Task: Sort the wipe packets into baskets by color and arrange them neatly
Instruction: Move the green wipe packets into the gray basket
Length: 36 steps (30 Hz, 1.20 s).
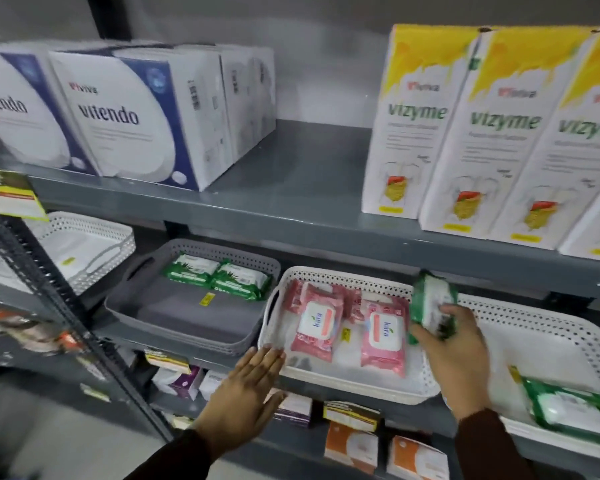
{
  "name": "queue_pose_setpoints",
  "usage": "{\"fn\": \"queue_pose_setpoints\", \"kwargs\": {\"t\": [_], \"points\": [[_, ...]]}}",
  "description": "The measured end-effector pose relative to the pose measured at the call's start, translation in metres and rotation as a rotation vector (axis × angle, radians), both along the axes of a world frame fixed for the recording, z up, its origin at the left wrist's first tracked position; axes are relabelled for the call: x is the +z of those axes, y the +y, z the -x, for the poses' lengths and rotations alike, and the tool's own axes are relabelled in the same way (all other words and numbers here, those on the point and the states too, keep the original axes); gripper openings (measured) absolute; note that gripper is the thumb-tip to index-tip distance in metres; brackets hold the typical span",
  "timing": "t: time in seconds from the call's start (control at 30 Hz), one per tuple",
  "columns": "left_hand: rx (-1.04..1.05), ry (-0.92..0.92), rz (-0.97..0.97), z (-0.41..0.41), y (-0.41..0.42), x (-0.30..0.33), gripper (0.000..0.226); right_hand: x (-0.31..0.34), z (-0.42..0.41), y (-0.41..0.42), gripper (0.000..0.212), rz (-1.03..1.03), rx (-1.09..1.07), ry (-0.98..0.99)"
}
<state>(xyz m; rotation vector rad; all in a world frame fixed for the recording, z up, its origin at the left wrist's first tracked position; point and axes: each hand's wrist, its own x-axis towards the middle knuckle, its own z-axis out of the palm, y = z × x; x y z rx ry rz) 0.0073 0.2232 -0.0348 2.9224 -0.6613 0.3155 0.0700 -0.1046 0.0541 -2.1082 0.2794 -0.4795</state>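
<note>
My right hand (454, 351) grips a green wipe packet (432, 303), held upright over the right edge of the middle white basket (343, 384). That basket holds several pink wipe packets (383, 337). The grey basket (174, 320) to its left holds two green packets (219, 277) along its back wall. Another white basket (551, 327) on the right holds one green packet (568, 405) at its front. My left hand (246, 393) is flat with fingers together, touching the front left corner of the middle basket.
An empty white basket (90, 247) sits at the far left of the same shelf. The shelf above carries white and blue boxes (129, 112) and tall white and yellow boxes (465, 133). A lower shelf holds small boxes (354, 441). A dark upright post (66, 313) crosses the left.
</note>
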Motion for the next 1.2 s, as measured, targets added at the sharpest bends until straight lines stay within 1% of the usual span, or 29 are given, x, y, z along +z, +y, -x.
{"fn": "queue_pose_setpoints", "kwargs": {"t": [0.1, 0.17, 0.23, 0.33, 0.43, 0.5, 0.63, 0.7, 0.77, 0.83, 0.9, 0.97, 1.03, 1.13, 1.2], "points": [[0.087, -0.027, -0.010, -0.008, 0.042, 0.007, 0.067, -0.002, -0.004, 0.079, 0.043, -0.100, 0.232, 0.029], [0.163, -0.021, -0.012, -0.016, 0.071, 0.007, 0.069, -0.010, -0.008, 0.129, 0.047, -0.084, 0.346, 0.065], [0.218, 0.004, 0.002, -0.020, 0.103, 0.005, 0.071, -0.015, -0.013, 0.180, 0.050, 0.003, 0.413, 0.068], [0.241, 0.024, 0.021, -0.021, 0.139, 0.004, 0.071, -0.017, -0.025, 0.246, 0.052, 0.119, 0.484, 0.085], [0.236, -0.003, 0.061, -0.020, 0.162, 0.004, 0.061, -0.026, -0.045, 0.302, 0.051, 0.252, 0.479, 0.118], [0.206, -0.029, 0.084, -0.021, 0.167, 0.004, 0.058, -0.041, -0.061, 0.325, 0.053, 0.353, 0.442, 0.175], [0.167, -0.066, 0.070, -0.027, 0.172, 0.004, 0.058, -0.074, -0.079, 0.355, 0.038, 0.606, 0.456, 0.353], [0.173, -0.063, 0.062, -0.029, 0.170, 0.003, 0.063, -0.080, -0.081, 0.359, 0.042, 0.613, 0.483, 0.395], [0.156, -0.061, 0.055, -0.030, 0.162, 0.000, 0.066, -0.074, -0.079, 0.357, 0.046, 0.527, 0.523, 0.412], [0.113, -0.049, 0.052, -0.029, 0.149, -0.005, 0.069, -0.060, -0.071, 0.347, 0.042, 0.395, 0.510, 0.324], [0.073, -0.045, 0.066, -0.027, 0.129, -0.007, 0.070, -0.044, -0.058, 0.326, 0.040, 0.284, 0.449, 0.177], [0.052, -0.042, 0.080, -0.025, 0.100, -0.007, 0.068, -0.034, -0.046, 0.288, 0.036, 0.186, 0.373, 0.084], [0.068, -0.035, 0.076, -0.022, 0.076, -0.008, 0.069, -0.029, -0.035, 0.241, 0.032, 0.118, 0.298, 0.060], [0.106, -0.033, 0.103, -0.020, 0.052, -0.014, 0.072, -0.023, -0.020, 0.167, 0.029, 0.151, 0.145, 0.060], [0.069, -0.030, 0.117, -0.017, 0.028, -0.021, 0.073, -0.022, -0.009, 0.105, 0.025, 0.168, 0.021, 0.077]]}}
